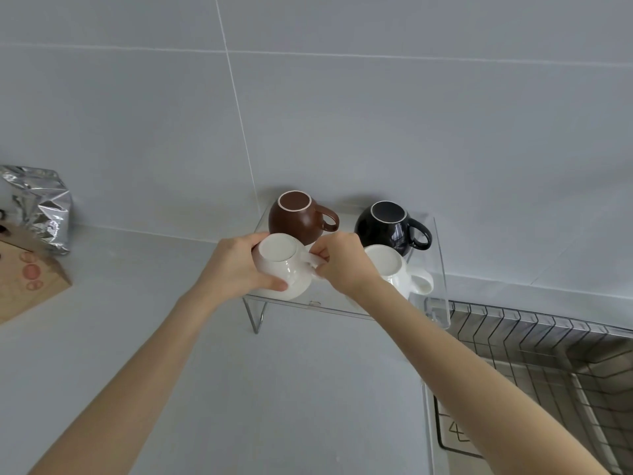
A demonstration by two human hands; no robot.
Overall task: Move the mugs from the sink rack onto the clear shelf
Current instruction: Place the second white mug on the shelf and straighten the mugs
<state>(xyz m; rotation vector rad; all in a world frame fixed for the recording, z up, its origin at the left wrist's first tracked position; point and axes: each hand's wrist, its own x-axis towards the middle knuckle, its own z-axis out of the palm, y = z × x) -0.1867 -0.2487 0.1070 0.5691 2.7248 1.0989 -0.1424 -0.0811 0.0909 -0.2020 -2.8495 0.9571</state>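
Upside down on the clear shelf (pixel 440 269) stand a brown mug (pixel 294 219) at the back left, a black mug (pixel 387 226) at the back right and a white mug (pixel 394 269) at the front right. A second white mug (pixel 282 265), also upside down, rests at the shelf's front left. My left hand (pixel 236 265) wraps its body from the left. My right hand (pixel 342 260) pinches its handle from the right.
The wire sink rack (pixel 548 354) lies in the sink at the lower right, with no mugs visible in it. A silver foil bag (pixel 41 207) and a brown paper package (pixel 27 279) stand at the left of the grey counter. A tiled wall rises behind.
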